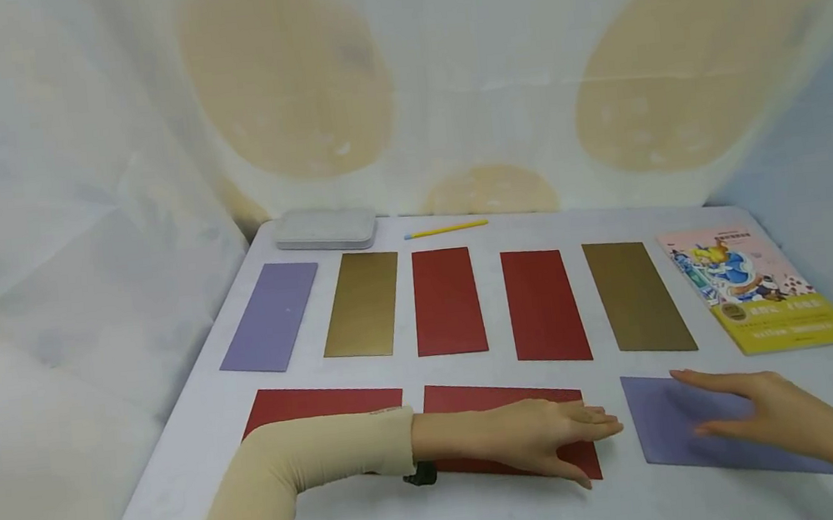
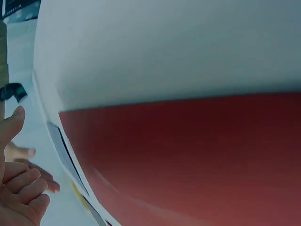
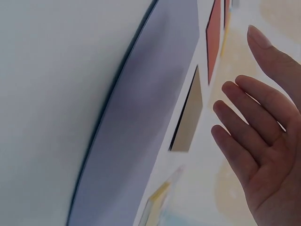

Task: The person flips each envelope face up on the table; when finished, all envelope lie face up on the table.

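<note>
My left hand point(image 1: 534, 433) hovers over a red card point(image 1: 490, 395) lying lengthwise in the near row, fingers extended to the right and holding nothing. That card's flat face point(image 2: 197, 155) fills much of the left wrist view. Over the purple card point(image 1: 662, 429) at the near right is my right hand point(image 1: 770, 410), thumb and fingers spread with nothing between them. The right wrist view shows its palm and relaxed fingers apart from the purple surface point(image 3: 136, 103). Another red card point(image 1: 324, 399) at the near left is partly hidden by my left sleeve.
Behind stands a row of upright-laid cards: purple point(image 1: 271, 317), gold point(image 1: 362, 305), red point(image 1: 448, 301), red point(image 1: 545, 306) and gold point(image 1: 638, 297). A pale case point(image 1: 326, 228) and a yellow pencil point(image 1: 451, 229) lie at the back. An illustrated book point(image 1: 773, 284) sits at right.
</note>
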A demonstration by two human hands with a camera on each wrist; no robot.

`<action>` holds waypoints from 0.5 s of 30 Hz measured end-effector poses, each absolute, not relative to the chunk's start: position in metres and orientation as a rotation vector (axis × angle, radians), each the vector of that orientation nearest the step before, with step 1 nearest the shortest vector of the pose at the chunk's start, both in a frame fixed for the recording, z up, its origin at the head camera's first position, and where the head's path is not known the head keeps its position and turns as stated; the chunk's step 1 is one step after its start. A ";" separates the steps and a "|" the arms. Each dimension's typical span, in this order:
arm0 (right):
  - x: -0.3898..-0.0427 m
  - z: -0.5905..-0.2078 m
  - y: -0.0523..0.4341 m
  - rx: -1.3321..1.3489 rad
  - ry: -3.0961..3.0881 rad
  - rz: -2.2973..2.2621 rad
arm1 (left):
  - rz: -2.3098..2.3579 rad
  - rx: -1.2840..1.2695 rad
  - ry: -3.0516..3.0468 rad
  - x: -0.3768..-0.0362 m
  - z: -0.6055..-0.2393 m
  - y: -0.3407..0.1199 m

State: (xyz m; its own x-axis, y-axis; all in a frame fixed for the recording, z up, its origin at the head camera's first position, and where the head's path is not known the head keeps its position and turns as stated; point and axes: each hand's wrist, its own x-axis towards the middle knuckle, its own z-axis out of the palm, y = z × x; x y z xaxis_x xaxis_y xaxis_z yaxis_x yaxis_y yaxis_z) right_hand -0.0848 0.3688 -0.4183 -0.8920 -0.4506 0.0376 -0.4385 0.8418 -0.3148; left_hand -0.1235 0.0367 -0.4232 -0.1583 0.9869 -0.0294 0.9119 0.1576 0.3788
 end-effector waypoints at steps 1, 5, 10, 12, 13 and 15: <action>-0.084 -0.420 0.373 -0.699 2.985 -0.479 | 0.381 1.844 2.158 -0.122 -0.423 0.042; -0.080 -0.424 0.386 -0.618 3.001 -0.439 | 0.351 1.886 2.142 -0.118 -0.422 0.059; -0.078 -0.424 0.402 -0.464 2.962 -0.406 | 0.307 1.891 2.155 -0.116 -0.421 0.076; -0.077 -0.423 0.408 -0.426 2.953 -0.403 | 0.304 1.877 2.156 -0.116 -0.422 0.082; -0.077 -0.422 0.410 -0.419 2.954 -0.404 | 0.301 1.872 2.156 -0.115 -0.422 0.085; -0.077 -0.422 0.415 -0.419 2.966 -0.414 | 0.303 1.863 2.151 -0.115 -0.423 0.090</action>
